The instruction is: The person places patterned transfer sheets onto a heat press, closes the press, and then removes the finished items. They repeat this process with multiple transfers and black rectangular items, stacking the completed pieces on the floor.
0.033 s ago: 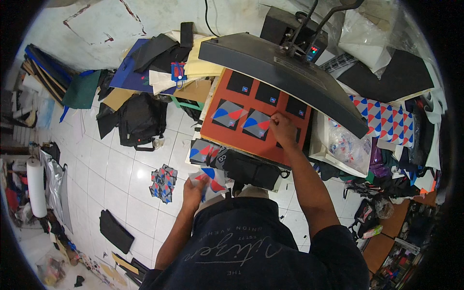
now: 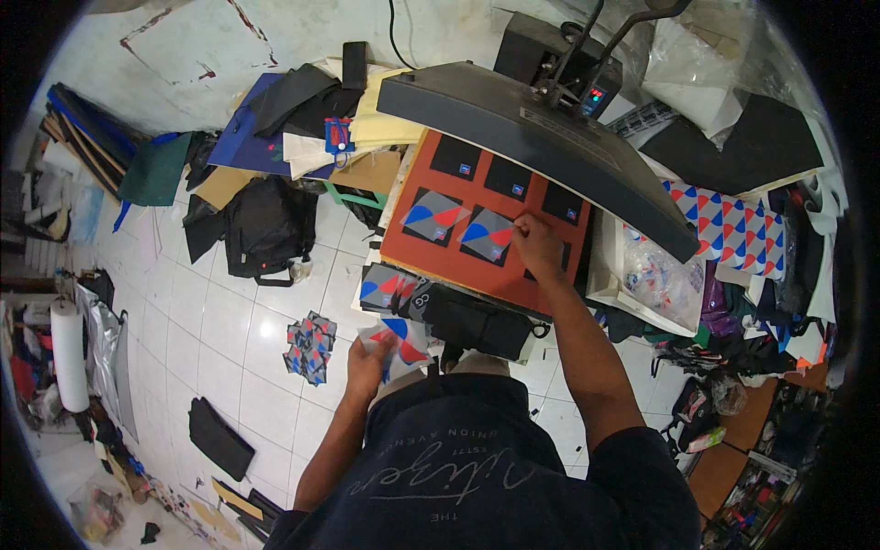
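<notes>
My right hand [image 2: 539,246] reaches over the red-brown pad [image 2: 403,243] of a heat press, its fingers pinched at the right edge of a printed sheet [image 2: 484,234] in grey, blue and red. That sheet covers a black square piece. Beside it on the left, another printed sheet [image 2: 429,216] lies over a second black piece. Black squares with a small blue mark, such as this black square [image 2: 451,158], lie along the far row. Close to my waist, my left hand [image 2: 368,359] grips several printed sheets [image 2: 401,337]. The piece under my right wrist is partly hidden.
The press's dark upper plate [image 2: 541,151] is raised and slants over the pad's far right side. A pile of printed pieces [image 2: 309,348] is on the tiled floor at left. A white box [image 2: 655,284] holding clear plastic stands right of the press. A black bag [image 2: 269,229] sits left.
</notes>
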`<action>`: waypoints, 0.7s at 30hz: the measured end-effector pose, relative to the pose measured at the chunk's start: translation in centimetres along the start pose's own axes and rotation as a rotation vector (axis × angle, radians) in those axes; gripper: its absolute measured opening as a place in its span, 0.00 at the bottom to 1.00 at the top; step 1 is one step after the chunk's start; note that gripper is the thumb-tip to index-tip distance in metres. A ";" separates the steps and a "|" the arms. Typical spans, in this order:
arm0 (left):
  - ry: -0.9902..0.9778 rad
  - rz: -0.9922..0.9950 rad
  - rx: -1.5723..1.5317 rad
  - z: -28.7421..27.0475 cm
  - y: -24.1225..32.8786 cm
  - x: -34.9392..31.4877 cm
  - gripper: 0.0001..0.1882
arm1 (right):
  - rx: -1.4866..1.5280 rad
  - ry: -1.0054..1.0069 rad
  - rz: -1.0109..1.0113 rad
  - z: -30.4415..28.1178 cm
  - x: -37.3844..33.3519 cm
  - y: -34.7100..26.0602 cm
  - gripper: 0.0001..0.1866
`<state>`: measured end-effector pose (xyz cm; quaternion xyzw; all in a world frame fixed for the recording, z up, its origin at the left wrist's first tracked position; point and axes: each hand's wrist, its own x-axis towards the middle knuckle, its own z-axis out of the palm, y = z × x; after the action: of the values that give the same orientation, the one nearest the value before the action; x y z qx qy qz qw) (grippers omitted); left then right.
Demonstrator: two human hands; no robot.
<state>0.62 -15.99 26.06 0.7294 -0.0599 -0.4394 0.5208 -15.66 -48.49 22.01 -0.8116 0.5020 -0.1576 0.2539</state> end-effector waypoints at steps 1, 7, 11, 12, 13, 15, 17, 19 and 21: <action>-0.001 0.001 -0.004 0.0 -0.1 0.0 0.14 | -0.002 -0.001 -0.009 0.0 0.0 -0.1 0.08; -0.015 0.015 -0.053 -0.3 -1.1 0.6 0.14 | 0.014 0.010 -0.032 -0.1 0.0 0.2 0.08; -0.030 -0.004 -0.060 -0.4 -1.4 0.8 0.14 | -0.002 0.018 -0.020 0.1 0.1 0.3 0.08; -0.034 -0.008 -0.070 -0.4 -1.3 0.7 0.14 | -0.003 0.013 -0.022 0.1 0.1 0.3 0.08; -0.030 -0.011 -0.066 -0.4 -1.2 0.7 0.14 | -0.004 0.008 -0.024 0.1 0.1 0.3 0.08; -0.025 -0.015 -0.060 -0.2 -0.9 0.6 0.14 | -0.009 0.006 -0.026 0.1 0.1 0.3 0.08; -0.015 -0.014 -0.028 0.0 -0.5 0.3 0.14 | -0.022 0.007 -0.026 0.0 0.1 0.3 0.08; -0.010 -0.007 -0.015 0.0 -0.4 0.3 0.15 | -0.039 0.005 -0.027 -0.1 0.0 -0.1 0.08; -0.015 0.005 -0.020 -0.1 -0.8 0.5 0.15 | -0.033 0.021 -0.052 -0.1 0.1 -0.1 0.08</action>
<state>0.70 -15.84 25.15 0.7207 -0.0610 -0.4443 0.5287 -15.62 -48.52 22.14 -0.8269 0.4856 -0.1642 0.2310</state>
